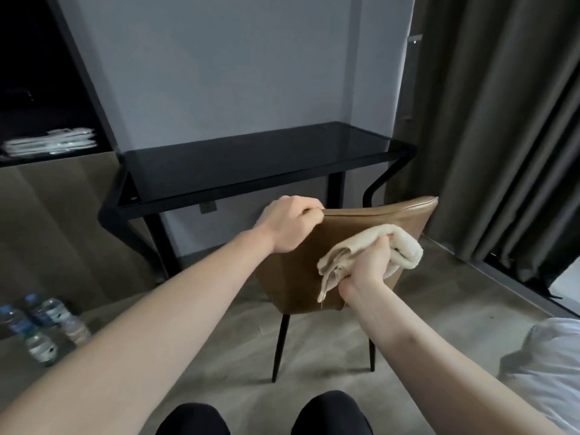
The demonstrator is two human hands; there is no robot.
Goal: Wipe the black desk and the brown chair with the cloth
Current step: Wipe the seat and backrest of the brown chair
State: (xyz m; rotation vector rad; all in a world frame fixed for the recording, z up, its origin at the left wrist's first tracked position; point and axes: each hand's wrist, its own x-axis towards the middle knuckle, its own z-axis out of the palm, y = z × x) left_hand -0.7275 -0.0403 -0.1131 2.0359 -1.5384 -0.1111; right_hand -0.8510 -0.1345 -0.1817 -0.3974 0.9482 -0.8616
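A brown chair on thin black legs stands with its back toward me, in front of the black glass-topped desk. My left hand grips the top left edge of the chair back. My right hand is closed around a bunched cream cloth and presses it against the rear face of the chair back, right of centre. A loose corner of the cloth hangs down below my fist. The chair seat is hidden behind the backrest.
Several water bottles stand on the floor at the left. A dark shelf unit holds folded white packets. Grey curtains hang on the right, and a white bed corner sits at the lower right.
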